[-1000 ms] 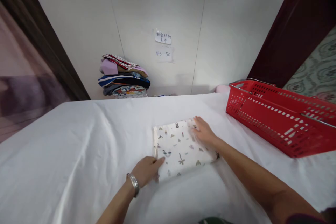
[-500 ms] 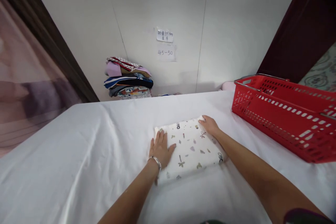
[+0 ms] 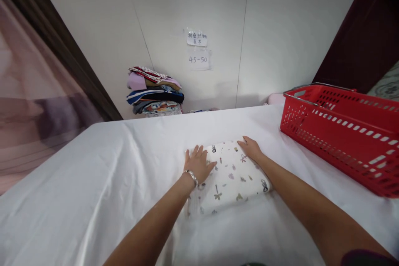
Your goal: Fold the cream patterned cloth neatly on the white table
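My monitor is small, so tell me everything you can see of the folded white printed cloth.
The folded white cloth, a soft-looking fabric printed with small scattered green, pink and dark motifs, lies as a flat, roughly four-sided bundle, slightly askew, on the white tablecloth. The bare left hand lies spread over its far left part; the bare right hand touches its far right corner.

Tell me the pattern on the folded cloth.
The folded cloth is white with small scattered motifs; head view.

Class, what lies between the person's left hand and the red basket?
In the head view, the printed cloth, the right hand, then some white table covering lie between the left hand and the red basket.
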{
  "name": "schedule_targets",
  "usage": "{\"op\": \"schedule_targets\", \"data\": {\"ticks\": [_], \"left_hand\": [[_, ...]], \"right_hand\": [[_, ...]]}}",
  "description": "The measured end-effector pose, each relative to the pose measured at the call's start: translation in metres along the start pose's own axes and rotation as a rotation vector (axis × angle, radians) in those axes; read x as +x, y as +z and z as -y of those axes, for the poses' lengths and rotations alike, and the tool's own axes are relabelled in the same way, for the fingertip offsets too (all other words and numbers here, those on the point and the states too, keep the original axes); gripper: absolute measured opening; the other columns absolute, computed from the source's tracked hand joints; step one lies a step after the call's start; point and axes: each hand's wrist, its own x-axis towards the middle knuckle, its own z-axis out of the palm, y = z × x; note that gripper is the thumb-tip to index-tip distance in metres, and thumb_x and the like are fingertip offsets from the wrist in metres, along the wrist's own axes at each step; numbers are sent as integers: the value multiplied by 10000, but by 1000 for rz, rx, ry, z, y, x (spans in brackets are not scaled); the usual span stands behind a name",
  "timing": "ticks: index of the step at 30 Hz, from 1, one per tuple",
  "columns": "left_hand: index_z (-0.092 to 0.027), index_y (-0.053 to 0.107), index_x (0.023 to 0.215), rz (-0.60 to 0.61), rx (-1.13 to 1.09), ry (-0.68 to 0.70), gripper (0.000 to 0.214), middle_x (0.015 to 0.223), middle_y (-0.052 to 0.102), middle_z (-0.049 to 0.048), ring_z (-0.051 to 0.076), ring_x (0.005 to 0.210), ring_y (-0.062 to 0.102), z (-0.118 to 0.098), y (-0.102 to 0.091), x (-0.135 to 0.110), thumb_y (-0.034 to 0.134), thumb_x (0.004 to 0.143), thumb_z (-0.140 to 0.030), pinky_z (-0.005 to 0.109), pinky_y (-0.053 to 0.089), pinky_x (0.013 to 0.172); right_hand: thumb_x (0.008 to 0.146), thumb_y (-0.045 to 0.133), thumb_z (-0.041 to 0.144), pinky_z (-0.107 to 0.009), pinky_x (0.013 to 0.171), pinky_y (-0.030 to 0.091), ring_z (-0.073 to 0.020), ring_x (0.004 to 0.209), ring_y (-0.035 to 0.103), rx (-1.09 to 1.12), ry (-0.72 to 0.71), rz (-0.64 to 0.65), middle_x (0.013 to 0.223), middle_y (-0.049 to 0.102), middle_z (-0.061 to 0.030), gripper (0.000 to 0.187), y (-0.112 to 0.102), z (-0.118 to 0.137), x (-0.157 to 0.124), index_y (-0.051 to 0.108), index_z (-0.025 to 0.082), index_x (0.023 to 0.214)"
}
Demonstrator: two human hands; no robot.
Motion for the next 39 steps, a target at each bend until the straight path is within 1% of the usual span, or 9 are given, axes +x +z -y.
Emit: {"op": "schedule_targets", "data": {"ticks": [5, 9, 13, 16, 19, 21, 23, 29, 39], "left_hand": [[-155, 216, 1414, -10, -39, -54, 734, 1489, 137, 50, 246, 1369, 57, 7, 16, 14, 152, 843, -613, 490, 41, 1094], [-162, 197, 1420, -19, -52, -57, 741, 1492, 115, 39, 243, 1370, 35, 12, 25, 15, 134, 842, -621, 491, 31, 1093], [-169, 191, 1421, -25, -55, -67, 740, 1493, 110, 36, 247, 1370, 31, 10, 24, 14, 111, 842, -623, 504, 29, 1090], [-172, 193, 1420, -18, -58, -68, 737, 1492, 118, 38, 253, 1369, 35, 10, 23, 14, 107, 843, -622, 516, 36, 1086], [-163, 193, 1420, -18, -57, -68, 739, 1492, 116, 37, 248, 1370, 37, 9, 23, 14, 105, 844, -618, 519, 40, 1085], [-156, 192, 1420, -21, -60, -68, 746, 1492, 112, 37, 245, 1370, 39, 10, 23, 14, 108, 842, -621, 519, 42, 1085], [-154, 192, 1419, -20, -65, -69, 749, 1491, 115, 37, 245, 1370, 41, 10, 22, 14, 111, 841, -623, 520, 43, 1085], [-170, 201, 1419, -20, -68, -69, 734, 1490, 123, 31, 248, 1370, 42, 11, 23, 15, 119, 843, -617, 517, 42, 1087], [-166, 196, 1420, -33, -47, -73, 766, 1490, 120, 5, 235, 1372, -4, 11, 25, 14, 81, 830, -640, 522, 32, 1093]], "right_hand": [[795, 455, 460, -261, 683, 407, -195, 801, 579, -6, -19, 26, 870, 661, -46, 338, -7, 0, 8, 633, 193, 902], [815, 406, 457, -237, 621, 384, -161, 715, 550, -15, -21, 0, 780, 641, -2, 330, -5, 0, 11, 619, 207, 849], [819, 410, 448, -270, 651, 392, -190, 745, 555, -47, -34, 2, 812, 647, -44, 345, -4, 0, 10, 625, 192, 904], [822, 431, 400, -323, 773, 396, -237, 929, 543, -64, -112, 10, 1036, 619, -111, 389, -11, 2, 8, 580, 161, 1090], [816, 467, 312, -327, 918, 336, -224, 1129, 444, -63, -275, 63, 1243, 523, -73, 383, -19, 7, 8, 536, 209, 1179], [802, 493, 264, -308, 944, 318, -199, 1129, 448, -60, -369, 124, 1217, 549, -30, 309, -21, 11, 9, 592, 240, 1094], [798, 495, 234, -301, 915, 339, -191, 1052, 498, -62, -408, 162, 1115, 605, -30, 235, -20, 14, 12, 631, 229, 989], [795, 478, 202, -276, 787, 366, -182, 875, 532, -83, -392, 146, 889, 629, -45, 146, -15, 22, 18, 623, 196, 811], [803, 440, 200, -268, 733, 369, -179, 836, 546, -70, -337, 159, 870, 639, -40, 176, -8, 20, 26, 614, 202, 771]]}}
